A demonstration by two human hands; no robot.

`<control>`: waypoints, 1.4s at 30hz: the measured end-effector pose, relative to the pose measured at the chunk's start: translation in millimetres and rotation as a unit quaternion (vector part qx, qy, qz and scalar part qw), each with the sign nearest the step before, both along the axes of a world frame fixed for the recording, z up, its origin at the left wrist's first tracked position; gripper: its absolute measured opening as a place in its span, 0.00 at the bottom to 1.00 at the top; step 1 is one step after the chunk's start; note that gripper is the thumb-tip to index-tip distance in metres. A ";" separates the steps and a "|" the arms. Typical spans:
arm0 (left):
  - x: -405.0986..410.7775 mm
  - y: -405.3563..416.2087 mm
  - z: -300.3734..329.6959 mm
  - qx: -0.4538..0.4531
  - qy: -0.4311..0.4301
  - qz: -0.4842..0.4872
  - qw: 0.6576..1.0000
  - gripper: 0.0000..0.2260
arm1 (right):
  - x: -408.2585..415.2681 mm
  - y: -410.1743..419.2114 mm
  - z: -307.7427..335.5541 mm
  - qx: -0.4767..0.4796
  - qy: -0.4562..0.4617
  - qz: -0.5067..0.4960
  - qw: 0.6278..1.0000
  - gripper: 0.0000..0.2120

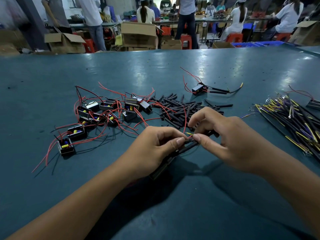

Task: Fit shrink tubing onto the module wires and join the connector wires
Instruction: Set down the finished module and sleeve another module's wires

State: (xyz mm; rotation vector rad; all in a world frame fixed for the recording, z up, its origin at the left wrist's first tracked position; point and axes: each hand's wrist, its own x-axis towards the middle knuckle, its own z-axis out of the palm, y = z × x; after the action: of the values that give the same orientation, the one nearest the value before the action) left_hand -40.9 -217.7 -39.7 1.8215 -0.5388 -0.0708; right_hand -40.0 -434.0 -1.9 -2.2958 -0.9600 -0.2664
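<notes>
Head view: at the centre of the frame the left hand (156, 146) curls its fingers around a black module (161, 168) tucked under the palm, thumb and forefinger pinching a length of black shrink tubing (187, 147) that runs out of it. The right hand (223, 135) meets it fingertip to fingertip, pinching a thin yellow wire (189, 133) whose bare tip pokes out just beside the tube's mouth; a red wire (185, 122) arcs up between the hands. On the green bench (173, 205), a heap of modules with red leads (107, 113) lies at centre left, a pile of cut tubing pieces (178, 108) just above the hands, one finished module (198, 88) further up, and a bundle of connector wires (294, 122) at the right edge.
</notes>
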 end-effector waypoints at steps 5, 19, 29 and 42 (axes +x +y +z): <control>0.8 1.1 0.2 -0.025 0.015 0.007 1.000 0.03 | 2.4 0.0 -2.4 -0.003 0.013 -0.031 0.999 0.07; 1.6 -0.6 -0.5 -0.057 0.022 0.003 0.998 0.05 | 3.9 1.1 -5.3 0.058 0.033 -0.023 0.998 0.04; 0.0 -1.1 0.9 -0.073 0.029 -0.001 0.997 0.03 | 7.0 -0.1 -3.0 -0.018 -0.062 0.001 0.998 0.06; -5.0 -7.9 5.4 -0.085 0.020 0.021 0.996 0.08 | 6.2 1.3 -7.7 0.065 0.024 -0.019 0.997 0.02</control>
State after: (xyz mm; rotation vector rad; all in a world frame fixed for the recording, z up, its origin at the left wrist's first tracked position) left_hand -46.0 -225.5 -34.3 1.6621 -0.4633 -0.0312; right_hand -33.8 -432.8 -9.5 -2.1941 -0.8510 -0.2809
